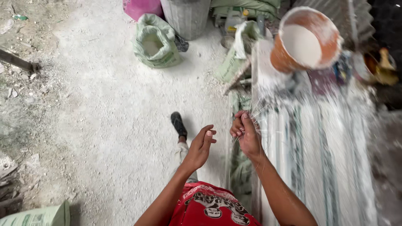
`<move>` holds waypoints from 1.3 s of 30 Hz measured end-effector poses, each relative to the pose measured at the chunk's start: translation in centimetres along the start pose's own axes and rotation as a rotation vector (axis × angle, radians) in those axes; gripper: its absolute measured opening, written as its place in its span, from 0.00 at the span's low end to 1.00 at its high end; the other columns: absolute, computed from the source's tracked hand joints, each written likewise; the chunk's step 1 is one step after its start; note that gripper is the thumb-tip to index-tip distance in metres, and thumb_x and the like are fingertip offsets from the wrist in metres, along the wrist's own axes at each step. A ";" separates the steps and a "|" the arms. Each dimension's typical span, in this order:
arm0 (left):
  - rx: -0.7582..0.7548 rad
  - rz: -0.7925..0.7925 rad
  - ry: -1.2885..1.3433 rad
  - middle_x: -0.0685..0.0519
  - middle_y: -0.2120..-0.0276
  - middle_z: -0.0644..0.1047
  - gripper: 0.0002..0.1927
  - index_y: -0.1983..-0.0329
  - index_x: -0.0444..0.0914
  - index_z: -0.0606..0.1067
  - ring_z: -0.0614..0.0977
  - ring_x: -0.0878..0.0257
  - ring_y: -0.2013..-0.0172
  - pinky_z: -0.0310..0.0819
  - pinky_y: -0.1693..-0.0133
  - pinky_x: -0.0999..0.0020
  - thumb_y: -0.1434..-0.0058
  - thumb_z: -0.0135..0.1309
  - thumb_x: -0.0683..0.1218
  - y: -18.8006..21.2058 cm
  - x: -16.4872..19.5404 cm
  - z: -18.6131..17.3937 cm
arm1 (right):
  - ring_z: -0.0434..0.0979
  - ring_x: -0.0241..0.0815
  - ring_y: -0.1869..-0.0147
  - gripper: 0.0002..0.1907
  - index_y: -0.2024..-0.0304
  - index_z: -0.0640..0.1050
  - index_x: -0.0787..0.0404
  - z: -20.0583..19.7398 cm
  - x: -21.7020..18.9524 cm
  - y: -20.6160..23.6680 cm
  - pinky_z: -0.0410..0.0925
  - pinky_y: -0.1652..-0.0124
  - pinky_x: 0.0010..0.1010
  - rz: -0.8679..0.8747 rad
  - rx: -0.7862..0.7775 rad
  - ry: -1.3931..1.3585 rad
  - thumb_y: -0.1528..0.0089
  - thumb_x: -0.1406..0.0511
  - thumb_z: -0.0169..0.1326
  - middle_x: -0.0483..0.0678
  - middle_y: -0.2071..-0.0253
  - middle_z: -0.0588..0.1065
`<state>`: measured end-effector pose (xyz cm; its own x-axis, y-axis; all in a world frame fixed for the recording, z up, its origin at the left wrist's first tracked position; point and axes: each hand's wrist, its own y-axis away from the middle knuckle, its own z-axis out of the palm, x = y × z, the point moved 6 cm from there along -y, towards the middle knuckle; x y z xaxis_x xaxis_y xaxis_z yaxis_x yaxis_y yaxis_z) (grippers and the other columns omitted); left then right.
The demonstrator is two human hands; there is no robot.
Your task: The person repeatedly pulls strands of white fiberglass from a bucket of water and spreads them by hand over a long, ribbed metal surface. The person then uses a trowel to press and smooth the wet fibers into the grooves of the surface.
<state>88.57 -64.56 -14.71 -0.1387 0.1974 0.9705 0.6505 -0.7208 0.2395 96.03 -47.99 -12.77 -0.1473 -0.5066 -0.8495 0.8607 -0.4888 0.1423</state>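
A view straight down at two bare hands is shown. The right hand (246, 133) is closed around a bunch of thin pale fibres (256, 112) at the edge of a white-dusted bench (318, 159). The left hand (200, 147) is held open and empty, just beside it. An orange bucket (303, 39) of white liquid is seen on the bench beyond.
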 end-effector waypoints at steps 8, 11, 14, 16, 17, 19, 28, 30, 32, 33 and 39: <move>-0.035 0.059 -0.014 0.40 0.49 0.80 0.29 0.35 0.32 0.68 0.84 0.54 0.52 0.78 0.50 0.61 0.25 0.36 0.59 -28.1 7.0 -11.6 | 0.53 0.30 0.70 0.14 0.54 0.68 0.57 5.3 -5.9 -31.4 0.58 0.65 0.27 0.005 -0.044 0.021 0.25 0.53 0.43 0.37 0.72 0.54; -0.015 0.137 -0.136 0.40 0.54 0.82 0.27 0.37 0.33 0.71 0.85 0.52 0.57 0.78 0.52 0.60 0.25 0.38 0.57 -36.7 13.5 -15.3 | 0.54 0.31 0.69 0.15 0.53 0.69 0.55 7.8 -12.1 -39.9 0.57 0.65 0.27 -0.058 -0.054 0.059 0.24 0.52 0.43 0.37 0.72 0.55; -0.003 0.133 -0.154 0.41 0.53 0.81 0.26 0.36 0.34 0.70 0.85 0.55 0.54 0.77 0.52 0.61 0.25 0.40 0.57 -45.0 18.0 -18.3 | 0.54 0.30 0.69 0.15 0.52 0.69 0.55 10.1 -18.3 -50.1 0.57 0.64 0.27 -0.161 -0.101 0.049 0.23 0.52 0.44 0.37 0.71 0.55; 0.030 0.119 -0.103 0.42 0.52 0.82 0.26 0.36 0.34 0.70 0.84 0.55 0.54 0.77 0.52 0.61 0.26 0.40 0.57 -50.2 19.0 -20.0 | 0.54 0.31 0.68 0.14 0.51 0.69 0.55 10.8 -21.1 -57.5 0.58 0.63 0.28 -0.226 -0.111 0.065 0.23 0.52 0.44 0.37 0.70 0.55; 0.050 0.109 -0.076 0.42 0.52 0.82 0.26 0.36 0.34 0.69 0.84 0.55 0.54 0.77 0.52 0.61 0.26 0.40 0.57 -52.9 18.8 -20.7 | 0.54 0.31 0.69 0.14 0.50 0.69 0.55 10.8 -22.1 -61.5 0.58 0.64 0.27 -0.260 -0.128 0.093 0.22 0.52 0.44 0.38 0.70 0.56; 0.089 0.017 -0.096 0.42 0.53 0.82 0.25 0.36 0.35 0.70 0.84 0.56 0.55 0.77 0.52 0.61 0.27 0.42 0.57 -58.2 17.0 -21.6 | 0.54 0.30 0.70 0.14 0.48 0.69 0.55 10.1 -23.0 -70.2 0.57 0.66 0.26 -0.317 -0.171 0.149 0.22 0.53 0.44 0.38 0.71 0.56; 0.330 -0.242 -0.176 0.41 0.51 0.81 0.20 0.42 0.34 0.73 0.85 0.51 0.57 0.79 0.56 0.60 0.29 0.48 0.51 -84.6 9.4 -27.6 | 0.75 0.47 0.43 0.44 0.26 0.56 0.59 1.1 -0.2 -112.6 0.68 0.45 0.40 0.091 -0.061 1.091 0.37 0.50 0.57 0.51 0.47 0.74; 0.341 -0.261 -0.209 0.40 0.51 0.80 0.18 0.43 0.33 0.74 0.85 0.49 0.57 0.79 0.56 0.59 0.30 0.48 0.49 -89.0 9.1 -28.0 | 0.55 0.69 0.28 0.61 0.29 0.41 0.75 -2.5 6.1 -114.6 0.58 0.34 0.49 0.493 -0.454 1.627 0.38 0.52 0.70 0.73 0.30 0.54; 0.358 -0.235 -0.255 0.39 0.52 0.80 0.18 0.43 0.33 0.73 0.85 0.46 0.57 0.78 0.55 0.58 0.30 0.47 0.47 -94.7 7.4 -29.8 | 0.65 0.63 0.31 0.49 0.29 0.52 0.71 -5.7 9.3 -116.6 0.64 0.37 0.44 0.649 -0.553 1.805 0.39 0.56 0.64 0.66 0.34 0.64; 0.390 -0.194 -0.304 0.38 0.52 0.80 0.17 0.44 0.32 0.74 0.84 0.44 0.56 0.77 0.54 0.56 0.30 0.48 0.47 -97.5 6.0 -30.7 | 0.68 0.62 0.33 0.39 0.31 0.61 0.69 -6.6 10.4 -116.6 0.65 0.38 0.45 0.625 -0.613 1.781 0.38 0.59 0.61 0.64 0.36 0.69; 0.397 -0.134 -0.580 0.33 0.49 0.78 0.18 0.46 0.29 0.73 0.80 0.35 0.50 0.77 0.51 0.50 0.31 0.49 0.48 -117.4 -12.9 -34.3 | 0.78 0.63 0.63 0.15 0.50 0.76 0.64 -9.5 11.0 -114.3 0.71 0.62 0.50 0.251 -0.458 1.523 0.35 0.62 0.53 0.62 0.68 0.78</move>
<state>-11.62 -5.24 -54.38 0.1112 0.6683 0.7355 0.8935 -0.3913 0.2204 0.71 9.10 -43.19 0.3697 0.7418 -0.5595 0.8945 -0.1213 0.4302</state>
